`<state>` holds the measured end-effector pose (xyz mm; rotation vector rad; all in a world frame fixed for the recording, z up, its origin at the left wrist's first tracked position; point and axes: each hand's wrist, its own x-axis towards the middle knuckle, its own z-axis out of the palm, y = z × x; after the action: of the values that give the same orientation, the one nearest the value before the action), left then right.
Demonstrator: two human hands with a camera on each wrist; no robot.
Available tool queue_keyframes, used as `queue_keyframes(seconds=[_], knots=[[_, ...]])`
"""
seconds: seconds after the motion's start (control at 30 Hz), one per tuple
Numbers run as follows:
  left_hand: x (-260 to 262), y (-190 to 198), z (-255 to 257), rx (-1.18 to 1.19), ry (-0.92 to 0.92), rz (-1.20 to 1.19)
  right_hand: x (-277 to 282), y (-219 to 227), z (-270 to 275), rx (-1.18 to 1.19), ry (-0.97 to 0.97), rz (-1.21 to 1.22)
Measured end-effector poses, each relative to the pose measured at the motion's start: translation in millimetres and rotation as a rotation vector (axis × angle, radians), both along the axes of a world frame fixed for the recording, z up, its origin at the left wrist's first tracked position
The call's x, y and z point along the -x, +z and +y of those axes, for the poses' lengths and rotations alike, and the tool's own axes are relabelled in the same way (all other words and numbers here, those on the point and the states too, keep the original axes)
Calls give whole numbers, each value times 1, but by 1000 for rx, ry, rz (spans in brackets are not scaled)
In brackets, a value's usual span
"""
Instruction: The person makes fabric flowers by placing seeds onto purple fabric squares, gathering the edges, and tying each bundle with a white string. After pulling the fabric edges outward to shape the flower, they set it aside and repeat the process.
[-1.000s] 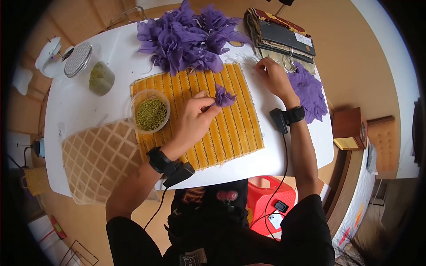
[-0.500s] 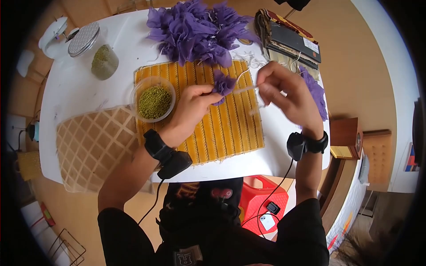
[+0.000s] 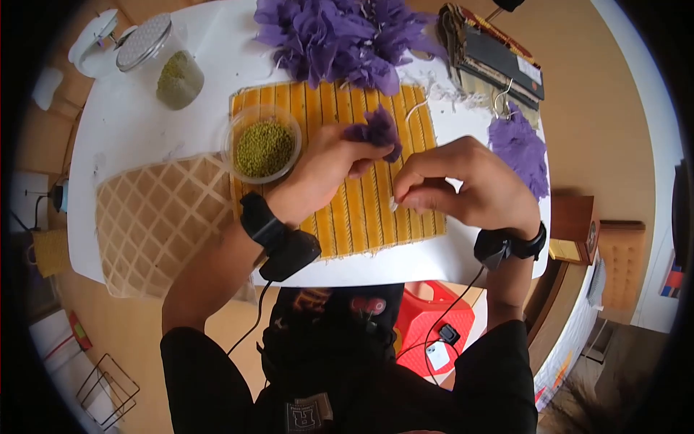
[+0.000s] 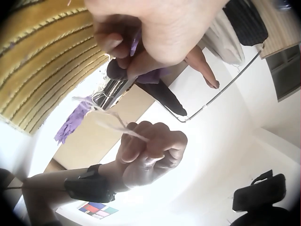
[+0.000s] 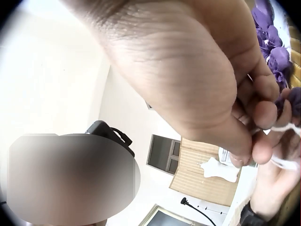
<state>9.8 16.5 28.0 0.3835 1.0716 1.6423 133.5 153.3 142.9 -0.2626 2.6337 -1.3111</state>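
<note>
In the head view my left hand [image 3: 318,173] pinches a gathered bundle of purple cloth [image 3: 379,132] above a yellow striped mat [image 3: 361,224]. My right hand [image 3: 477,184], just right of the bundle, pinches a white string [image 3: 393,205] between thumb and fingertips. Loose strands of this string [image 4: 120,125] trail from the right fist in the left wrist view. The right wrist view has the string [image 5: 285,163] running in front of the left hand, close below the cloth. A clear round tub [image 3: 296,148] of green beans [image 3: 262,148] sits left of my left hand.
A heap of purple cloth [image 3: 325,43] lies at the back. Flat purple cloth [image 3: 517,148] and a stack of fabric samples [image 3: 499,58] are on the right. White string scraps [image 3: 455,94] lie nearby. On the left are a jar [image 3: 181,83] and brown lattice-patterned fabric [image 3: 159,224].
My right hand has come from the string scraps at back right, bringing a white string to the cloth bundle, then dropped lower beside it. My left hand has kept hold of the bundle.
</note>
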Motion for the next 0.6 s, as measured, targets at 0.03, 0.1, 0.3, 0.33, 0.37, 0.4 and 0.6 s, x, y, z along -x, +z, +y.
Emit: queue_keyframes(seconds=[0.03, 0.1, 0.3, 0.33, 0.37, 0.4, 0.6], knots=[[-2, 4, 1, -13, 24, -26, 2, -5, 3, -36, 34, 28], [-1, 1, 2, -83, 24, -45, 6, -17, 11, -89, 22, 49], [2, -7, 1, -17, -106, -24, 10, -32, 18, -416, -175, 163], [3, -7, 2, -14, -111, -22, 10, -33, 19, -413, -180, 163], [5, -8, 1, -34, -145, -58, 10, -34, 20, -426, -188, 153], [6, -8, 1, -54, -177, -96, 10, -34, 20, -439, -194, 141], [9, -10, -1, -108, -200, -42, 10, -34, 21, -434, -202, 219]])
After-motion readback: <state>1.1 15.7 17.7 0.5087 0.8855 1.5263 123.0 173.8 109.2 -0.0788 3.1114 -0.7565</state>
